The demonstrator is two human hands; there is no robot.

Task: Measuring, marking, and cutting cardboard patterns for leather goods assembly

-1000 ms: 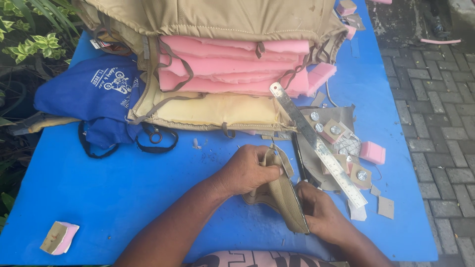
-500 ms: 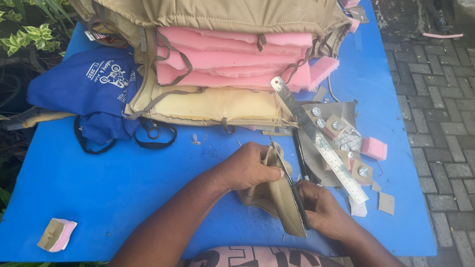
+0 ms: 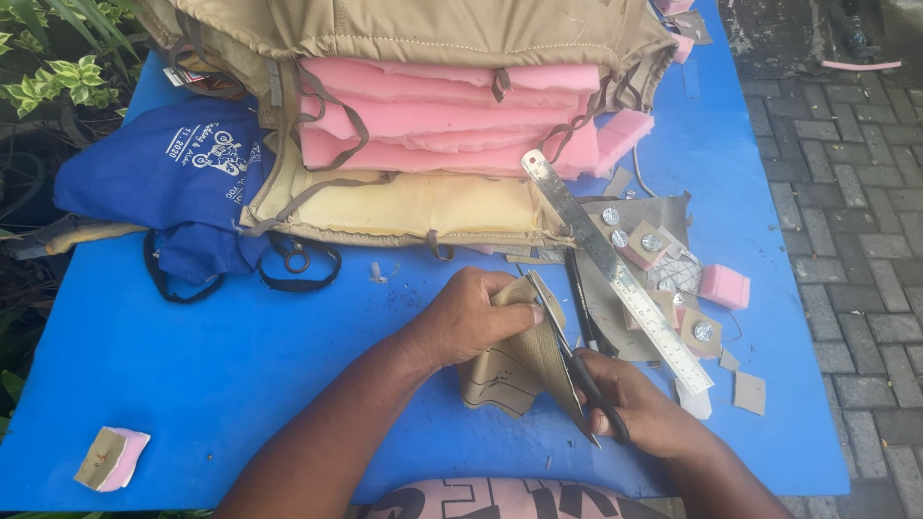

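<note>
My left hand (image 3: 473,313) pinches a folded piece of tan leather-like material (image 3: 514,370) and holds it upright over the blue table (image 3: 221,375). My right hand (image 3: 630,404) grips black-handled scissors (image 3: 585,377), whose blades run along the far edge of the tan piece. Both hands are low in the middle of the view, close together.
A metal ruler (image 3: 615,271) lies diagonally just right of the hands, over tan scraps with round metal buttons (image 3: 652,242). Stacked pink foam in tan covers (image 3: 442,125) fills the back. A blue cloth bag (image 3: 178,187) lies left, a foam offcut (image 3: 112,458) at front left. Brick paving (image 3: 856,240) lies right.
The camera has shifted slightly. My hands stay on the tan piece, and the scissors have worked a little further along its edge.
</note>
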